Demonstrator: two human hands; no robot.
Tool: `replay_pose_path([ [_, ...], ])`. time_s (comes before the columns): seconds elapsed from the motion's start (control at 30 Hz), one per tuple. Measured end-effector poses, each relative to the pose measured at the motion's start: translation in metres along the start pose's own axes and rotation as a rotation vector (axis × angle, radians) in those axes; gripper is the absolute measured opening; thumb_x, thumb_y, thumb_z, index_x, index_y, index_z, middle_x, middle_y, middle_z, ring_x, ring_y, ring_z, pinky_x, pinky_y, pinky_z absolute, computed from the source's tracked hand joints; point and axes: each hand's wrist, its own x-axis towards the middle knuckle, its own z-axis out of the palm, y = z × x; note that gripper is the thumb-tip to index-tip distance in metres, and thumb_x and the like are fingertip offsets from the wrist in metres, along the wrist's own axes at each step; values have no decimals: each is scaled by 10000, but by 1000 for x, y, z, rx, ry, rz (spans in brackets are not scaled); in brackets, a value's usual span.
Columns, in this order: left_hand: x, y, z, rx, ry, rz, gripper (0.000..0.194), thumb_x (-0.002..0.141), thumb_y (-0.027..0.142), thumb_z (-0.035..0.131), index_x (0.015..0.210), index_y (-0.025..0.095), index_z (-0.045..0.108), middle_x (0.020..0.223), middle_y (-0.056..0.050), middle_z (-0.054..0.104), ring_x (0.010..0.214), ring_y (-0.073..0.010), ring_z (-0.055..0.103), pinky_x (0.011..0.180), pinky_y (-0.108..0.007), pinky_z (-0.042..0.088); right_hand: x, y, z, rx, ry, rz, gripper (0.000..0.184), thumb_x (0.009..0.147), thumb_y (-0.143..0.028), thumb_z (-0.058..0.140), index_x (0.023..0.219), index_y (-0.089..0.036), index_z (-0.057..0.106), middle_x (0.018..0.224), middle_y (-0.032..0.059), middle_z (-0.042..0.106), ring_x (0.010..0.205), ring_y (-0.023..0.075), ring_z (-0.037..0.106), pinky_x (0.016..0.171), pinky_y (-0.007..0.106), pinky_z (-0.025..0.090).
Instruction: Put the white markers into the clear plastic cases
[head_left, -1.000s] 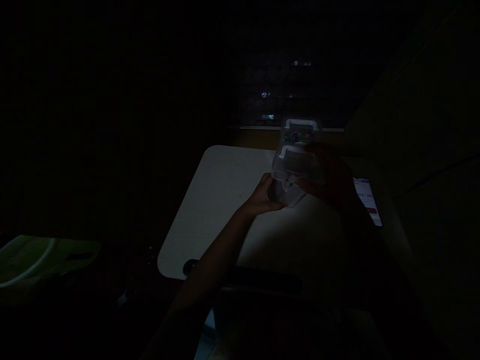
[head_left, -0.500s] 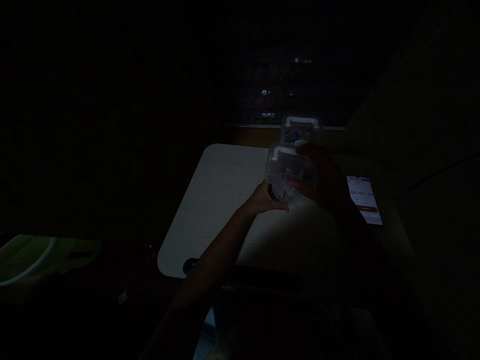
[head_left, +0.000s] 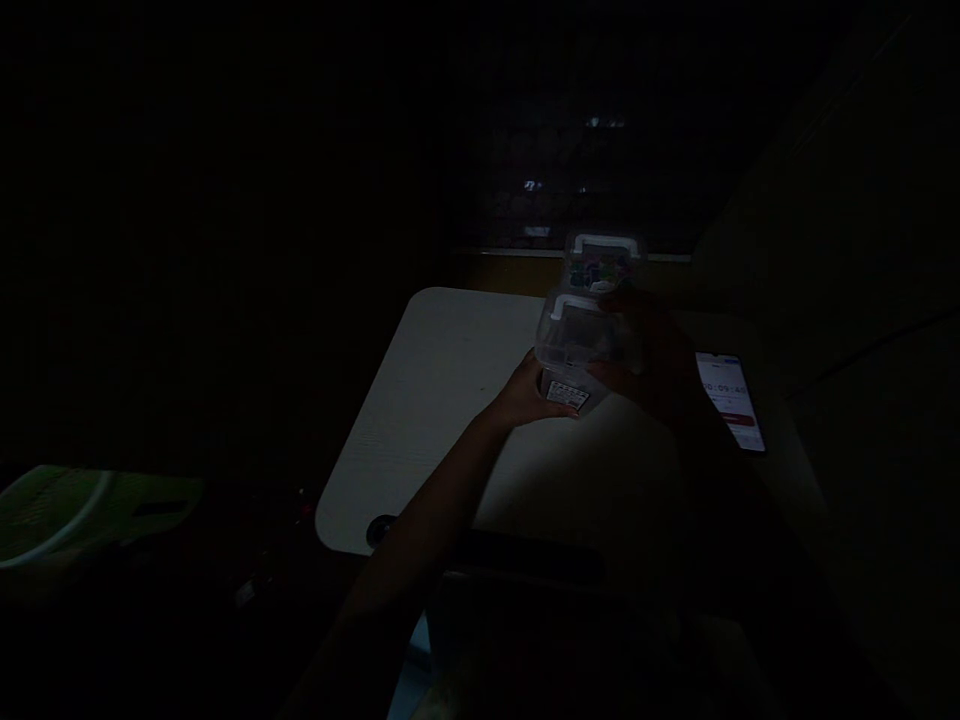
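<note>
Box between left grip and right grip

The clear box is at three o'clock from the view's centre, held with its lid upward. The white handle lies near twelve o'clock, the printed label near seven. Contents are unclear.

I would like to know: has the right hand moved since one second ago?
Yes, slightly left: beside the right hand, more of the phone on the table now shows.
</note>
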Motion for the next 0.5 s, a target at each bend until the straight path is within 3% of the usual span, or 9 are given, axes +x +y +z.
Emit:
replay_pose_path([
  [0.17,-2,2,1,-50,-19,-71,956,446,462,912,1256,150,511,1240,-159,621,1162,-335,595,990,-508,474,0,2,-1,-18,3,-5,481,762,-482,699,1161,-252,562,1173,93,596,1139,259,591,953,451,526],
  [0.5,-2,-3,-1,79,10,-5,940,457,470,905,1258,181,509,1240,-149,622,1142,-338,599,982,-530,485,-1,3,0,34,-22,29,466,771,-408,704,1188,-280,541,1222,81,578,1178,253,576,964,457,518],
])
